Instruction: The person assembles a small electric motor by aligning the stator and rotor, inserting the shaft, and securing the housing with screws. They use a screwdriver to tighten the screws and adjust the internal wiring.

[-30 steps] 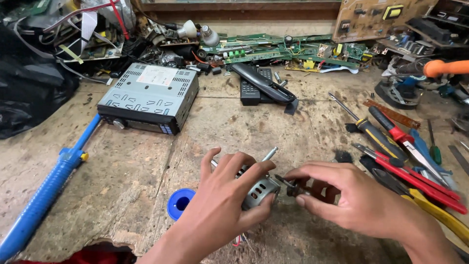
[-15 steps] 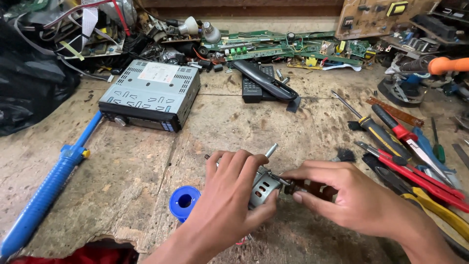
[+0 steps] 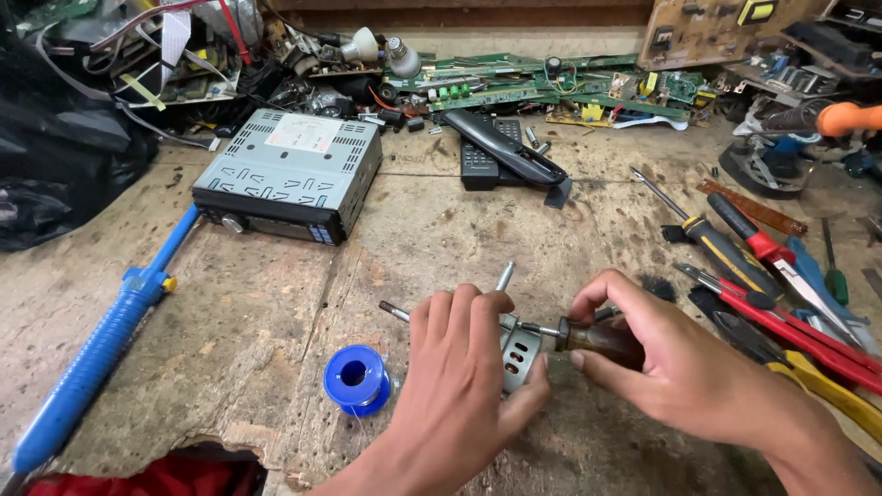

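Observation:
My left hand grips a small grey metal part with slots low in the middle of the worn wooden bench. My right hand holds a screwdriver with a dark brown handle; its tip meets the top of the metal part. A thin metal rod and another pin stick out just beyond my left fingers. A blue spool of solder lies on the bench left of my left hand.
A grey car stereo unit sits at the back left, a blue desoldering pump along the left. Remote controls lie at the back centre, circuit boards behind. Screwdrivers and red pliers crowd the right side.
Both hands have stayed on the metal part and screwdriver, shifting slightly; my left fingers have closed more over the part.

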